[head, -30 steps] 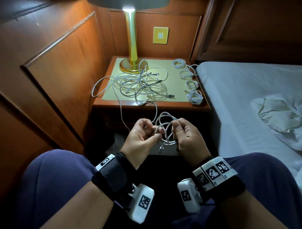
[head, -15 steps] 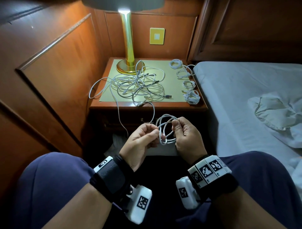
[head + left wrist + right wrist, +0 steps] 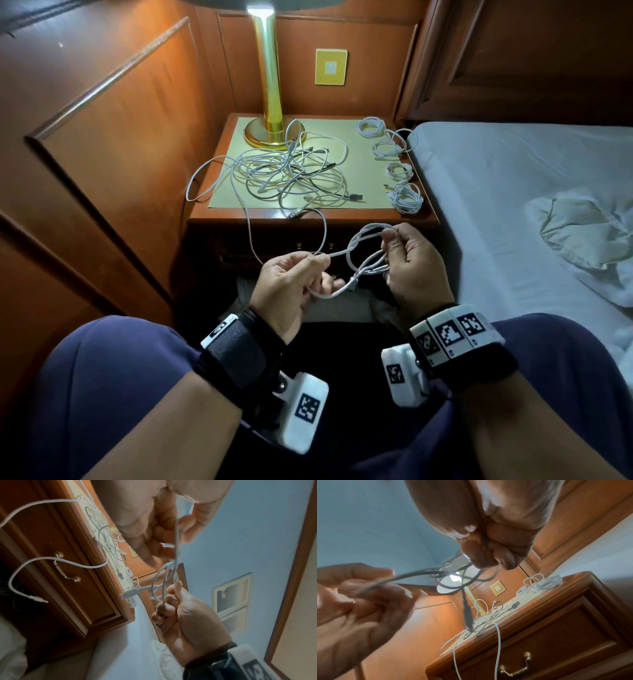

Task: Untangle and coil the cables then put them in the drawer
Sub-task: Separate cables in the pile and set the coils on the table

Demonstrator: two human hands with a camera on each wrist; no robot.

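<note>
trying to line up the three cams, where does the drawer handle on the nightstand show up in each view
Head: the drawer handle is only faintly seen, as two small brass knobs in the dark front under the nightstand top, above the left hand.
Left wrist: left of middle, running diagonally on the wood panel.
Right wrist: bottom right, near the lower edge.
Shared landmark: the tangled cables on the nightstand top.

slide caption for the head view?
Left hand and right hand coil a white cable before a wooden nightstand bearing tangled cables.
</note>
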